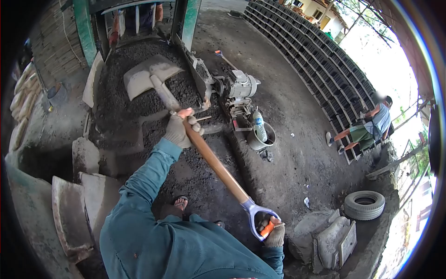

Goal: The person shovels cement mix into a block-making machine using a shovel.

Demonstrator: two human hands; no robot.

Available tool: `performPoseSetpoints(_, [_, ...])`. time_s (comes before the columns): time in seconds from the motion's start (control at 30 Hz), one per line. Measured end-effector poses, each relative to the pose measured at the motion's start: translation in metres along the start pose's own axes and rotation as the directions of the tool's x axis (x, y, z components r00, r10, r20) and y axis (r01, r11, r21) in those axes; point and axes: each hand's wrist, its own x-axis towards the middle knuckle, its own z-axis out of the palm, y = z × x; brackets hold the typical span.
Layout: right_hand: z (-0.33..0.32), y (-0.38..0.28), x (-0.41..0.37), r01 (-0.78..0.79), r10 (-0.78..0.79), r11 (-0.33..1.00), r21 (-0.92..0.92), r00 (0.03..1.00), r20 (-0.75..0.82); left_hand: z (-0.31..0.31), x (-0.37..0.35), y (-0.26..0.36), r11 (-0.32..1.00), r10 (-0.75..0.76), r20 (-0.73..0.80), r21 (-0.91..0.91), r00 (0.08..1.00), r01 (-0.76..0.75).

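Observation:
A shovel (pixel 216 165) with a wooden shaft and a purple D-shaped handle runs diagonally across the view. My left hand (pixel 179 129), in a worn light work glove, is wrapped round the shaft near the metal socket. At the other end, my right hand (pixel 276 233), also gloved, grips the orange crossbar of the handle. The wide grey blade (pixel 139 79) lies over a heap of dark, crumbly material (pixel 114 69) beneath the green-posted frame. Whether the blade carries any material is hard to tell.
An electric motor (pixel 242 87) and a bucket (pixel 269 139) holding a plastic bottle (pixel 259 126) stand to the right. Another person (pixel 371 125) bends beside long racks of dark blocks (pixel 316 60). A tyre (pixel 364 205), stiff sacks (pixel 320 239) and curved panels (pixel 69 216) lie nearby.

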Motion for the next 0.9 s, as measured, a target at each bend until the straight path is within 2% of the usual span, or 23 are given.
performPoseSetpoints(0.1, [-0.042,-0.011,-0.021,0.059,-0.059,0.998,0.009,0.998,0.005,0.032,-0.026,-0.036,1.0,-0.01,0.103,0.0,0.995,0.01])
performPoseSetpoints(0.13, [-0.055,-0.014,-0.027,0.069,-0.069,0.995,0.068,0.998,-0.007,0.038,-0.032,-0.046,0.999,-0.024,0.155,-0.035,0.988,0.029])
performPoseSetpoints(0.17, [-0.056,-0.024,-0.04,0.08,-0.078,0.989,0.126,0.997,-0.02,0.042,-0.036,-0.059,0.999,-0.027,0.14,-0.031,0.99,0.032])
performPoseSetpoints(0.2, [-0.056,-0.036,-0.049,0.098,-0.097,0.993,0.059,0.995,-0.019,0.045,-0.038,-0.07,0.999,-0.03,0.126,-0.027,0.992,0.033])
performPoseSetpoints(0.23, [-0.056,-0.041,-0.056,0.114,-0.106,0.985,0.129,0.992,-0.061,0.045,-0.04,-0.082,0.999,-0.033,0.112,-0.023,0.993,0.036])
performPoseSetpoints(0.27, [-0.053,-0.046,-0.063,0.106,-0.097,0.984,0.146,0.993,-0.067,0.037,-0.039,-0.097,1.0,-0.026,0.094,-0.003,0.995,0.026])
performPoseSetpoints(0.37, [-0.025,-0.055,-0.076,0.012,0.008,0.954,0.299,0.998,-0.065,0.03,-0.061,-0.141,0.975,0.002,-0.159,0.222,0.987,0.033])
performPoseSetpoints(0.4, [-0.016,-0.05,-0.077,-0.03,0.043,0.954,0.299,0.998,-0.038,0.03,-0.059,-0.136,0.974,-0.016,-0.134,0.223,0.991,0.046])
performPoseSetpoints(0.43, [-0.002,-0.048,-0.076,-0.023,0.015,0.96,0.279,0.999,0.03,0.029,-0.058,-0.126,0.974,-0.032,-0.105,0.222,0.994,0.055])
performPoseSetpoints(0.5, [0.026,-0.042,-0.066,-0.118,0.132,0.932,0.344,0.991,-0.019,0.015,-0.048,-0.107,0.969,-0.039,-0.079,0.239,0.996,0.057])
performPoseSetpoints(0.6, [0.096,-0.044,-0.051,-0.086,0.089,0.968,0.235,0.996,-0.003,-0.003,0.002,-0.064,0.963,0.01,-0.043,0.268,0.999,0.002])
performPoseSetpoints(0.63, [0.117,-0.043,-0.041,-0.114,0.115,0.958,0.265,0.993,0.012,-0.007,0.014,-0.048,0.963,0.021,-0.034,0.27,0.999,-0.011])
performPoseSetpoints(0.67, [0.137,-0.043,-0.032,-0.118,0.094,0.955,0.272,0.99,0.101,-0.018,0.033,-0.033,0.977,0.03,-0.017,0.211,0.999,-0.026])
performPoseSetpoints(0.77, [0.197,-0.034,0.001,-0.054,-0.011,0.971,0.232,0.962,0.272,-0.025,0.075,0.022,0.965,0.069,-0.069,0.259,0.995,-0.049])
performPoseSetpoints(0.8, [0.218,-0.027,0.021,-0.04,-0.044,0.966,0.254,0.948,0.316,-0.035,0.095,0.042,0.969,0.059,0.031,0.24,0.998,-0.065])
performPoseSetpoints(0.87, [0.253,-0.019,0.063,-0.049,-0.059,0.962,0.269,0.923,0.38,-0.059,0.144,0.07,0.962,0.137,0.049,0.231,0.989,-0.145])
performPoseSetpoints(0.9, [0.259,-0.015,0.072,-0.075,-0.041,0.961,0.266,0.913,0.407,-0.06,0.16,0.076,0.963,0.193,-0.077,0.208,0.978,-0.173])
